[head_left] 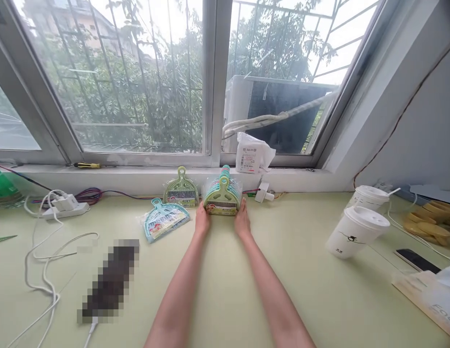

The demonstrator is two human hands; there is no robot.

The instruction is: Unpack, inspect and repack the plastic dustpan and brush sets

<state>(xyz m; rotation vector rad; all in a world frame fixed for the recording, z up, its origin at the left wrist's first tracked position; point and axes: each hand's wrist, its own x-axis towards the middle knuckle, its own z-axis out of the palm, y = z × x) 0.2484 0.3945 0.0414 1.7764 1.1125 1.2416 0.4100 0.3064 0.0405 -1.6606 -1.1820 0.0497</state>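
Head view: my fingers point(243, 207) pressed the wrapped dustpan stack point(220, 198) from left and right; I judged it light, stiff, slippery, best held there.

Bright daylight enters by the window point(212, 82) — glare whitening its top; edges stretched; a pixelated patch point(110, 280) lower left.

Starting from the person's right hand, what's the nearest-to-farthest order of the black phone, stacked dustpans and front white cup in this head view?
From the right hand:
1. Stacked dustpans, close beside it, on its left.
2. Front white cup, off to the right.
3. Black phone, farther right, past the cup.
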